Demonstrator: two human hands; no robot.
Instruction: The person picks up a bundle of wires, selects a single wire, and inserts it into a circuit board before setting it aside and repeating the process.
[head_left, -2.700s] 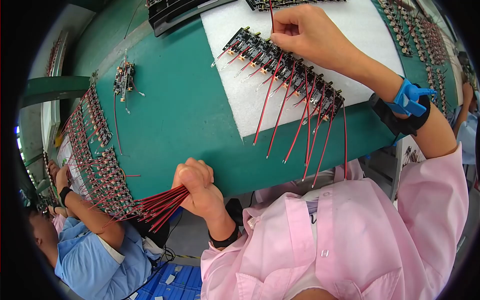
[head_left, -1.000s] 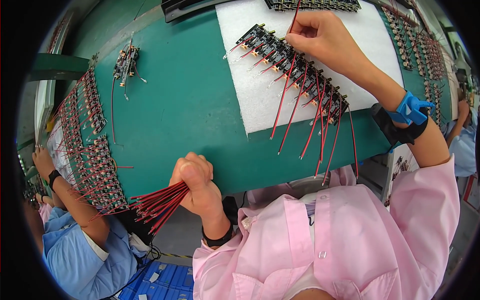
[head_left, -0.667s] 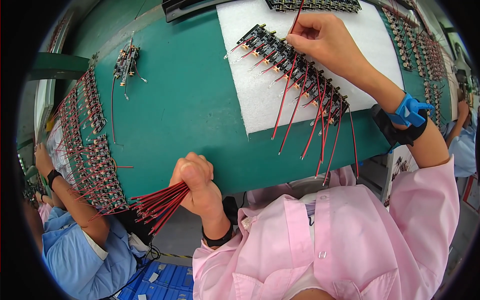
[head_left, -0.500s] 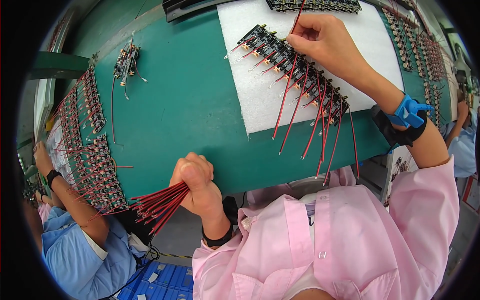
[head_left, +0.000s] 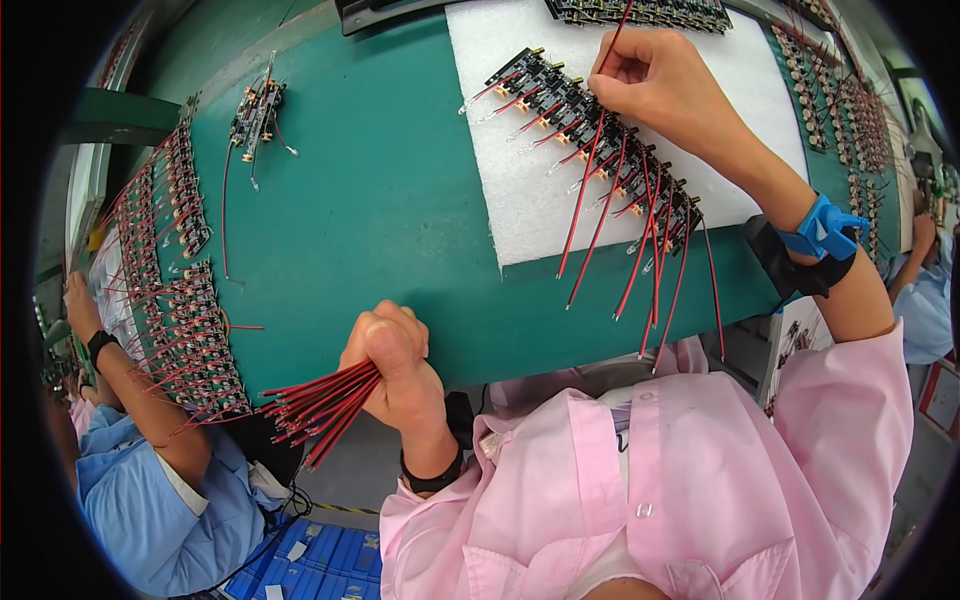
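Gripping a bundle of red and black wires (head_left: 318, 412) in a closed fist, the left hand (head_left: 395, 368) rests at the green table (head_left: 380, 210) edge. The right hand (head_left: 655, 85) pinches one red wire (head_left: 617, 28) over the row of circuit boards (head_left: 600, 135) on white foam (head_left: 530, 200).

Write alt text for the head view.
The right hand presses a red wire into a row of small circuit boards on a white foam pad, while the left hand grips a bundle of red wires above a green table.
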